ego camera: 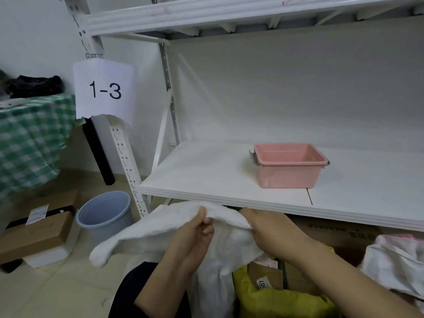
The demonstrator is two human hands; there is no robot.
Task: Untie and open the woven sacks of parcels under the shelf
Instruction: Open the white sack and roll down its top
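A white woven sack [142, 232] stands in front of me, just below the front edge of the white shelf board [206, 180]. My left hand [195, 235] pinches the sack's top rim between thumb and fingers. My right hand [268, 228] grips the same rim a little to the right, and the cloth is stretched between the two. Inside or beside the sack lie a yellow parcel bag [275, 299] and a brown cardboard parcel [263, 274]. A second white sack [394, 262] with pink marking sits at the right under the shelf.
A pink plastic bin [289, 166] stands on the shelf. A blue-grey bucket [103, 214] and a brown box [36, 235] are on the floor at left. A paper sign reading 1-3 [104, 90] hangs on the shelf post. A green checked tablecloth [29, 138] is far left.
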